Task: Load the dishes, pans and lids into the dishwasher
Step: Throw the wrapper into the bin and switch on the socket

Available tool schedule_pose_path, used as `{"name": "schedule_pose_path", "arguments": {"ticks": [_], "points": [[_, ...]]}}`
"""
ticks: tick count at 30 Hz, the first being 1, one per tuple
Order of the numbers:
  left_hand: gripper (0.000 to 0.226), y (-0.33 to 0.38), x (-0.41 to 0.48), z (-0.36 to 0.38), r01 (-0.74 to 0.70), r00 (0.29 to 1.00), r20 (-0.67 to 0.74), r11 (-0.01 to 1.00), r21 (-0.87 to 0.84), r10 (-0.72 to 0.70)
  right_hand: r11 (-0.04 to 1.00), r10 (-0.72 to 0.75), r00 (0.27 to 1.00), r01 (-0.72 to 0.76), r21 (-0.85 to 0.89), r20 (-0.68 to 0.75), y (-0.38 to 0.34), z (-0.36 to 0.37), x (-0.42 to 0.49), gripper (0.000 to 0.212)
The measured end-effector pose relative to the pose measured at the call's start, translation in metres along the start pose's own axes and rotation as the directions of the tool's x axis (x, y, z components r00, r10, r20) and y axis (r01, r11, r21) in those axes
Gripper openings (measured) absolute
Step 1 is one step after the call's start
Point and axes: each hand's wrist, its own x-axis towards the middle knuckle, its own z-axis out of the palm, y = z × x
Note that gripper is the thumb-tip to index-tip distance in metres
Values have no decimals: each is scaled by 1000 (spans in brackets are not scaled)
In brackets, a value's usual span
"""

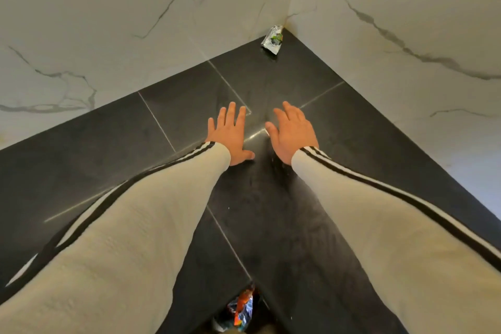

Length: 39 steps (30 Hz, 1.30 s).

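both hands are spread wide, fingers straight and parted, and nothing is held in either. the left hand (230, 135) and the right hand (291, 135) are laid palm down, side by side and near each other but apart, over the dark tiled countertop (108, 157); whether the palms press on it or hover just above cannot be told. two pale striped sleeves (151, 225) are seen running back toward the camera.

no dish, pan or lid is seen, and no dishwasher either (the count for each stands at none). so no direction from the hands to the task's things can be given, no long axis can be read, and neither hand can be called the nearer. the load is judged not yet begun, and the next move is likely to need a turn away from this corner before anything can be reached.

further out, one crumpled foil packet (273, 40) is lodged in the corner where two marbled walls (108, 22) meet, well apart from the fingertips. one bright wrapper (242, 309) is seen at the bottom edge, below the countertop's front.
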Motion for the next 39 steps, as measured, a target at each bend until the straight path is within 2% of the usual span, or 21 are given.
{"name": "schedule_pose_path", "arguments": {"ticks": [4, 7, 10, 15, 19, 23, 31, 36, 39], "points": [[158, -2, 63, -21, -17, 976, 217, 981, 195, -27, 997, -23, 999, 25, -73, 27, 8, -7, 88, 61], [166, 1, 99, -23, -36, 923, 380, 969, 244, -62, 994, -43, 999, 43, -103, 9, 14, -6, 161, 63], [173, 5, 113, -17, -42, 879, 463, 951, 307, -111, 991, -53, 998, 56, -123, 31, 24, 3, 228, 67], [175, 1, 122, -11, -33, 871, 476, 951, 308, -124, 989, -29, 998, 37, -142, 58, 27, 21, 318, 70], [175, 0, 124, -6, -18, 871, 471, 950, 313, -138, 994, 43, 991, -30, -103, 125, 28, 31, 351, 57], [175, 1, 123, -8, -27, 878, 460, 947, 320, -131, 992, 61, 987, -43, -119, 146, 26, 36, 340, 49], [174, 1, 125, -12, -30, 877, 458, 935, 353, -145, 993, 22, 998, -16, -114, 52, 20, 48, 268, 40], [171, 2, 110, -25, -30, 910, 400, 943, 331, -112, 986, 10, 1000, -13, -163, -15, -4, 52, 138, 38], [155, 7, 85, -26, -40, 948, 314, 960, 278, -51, 992, 15, 998, -23, -125, -68, -9, 52, 44, 33]]}}
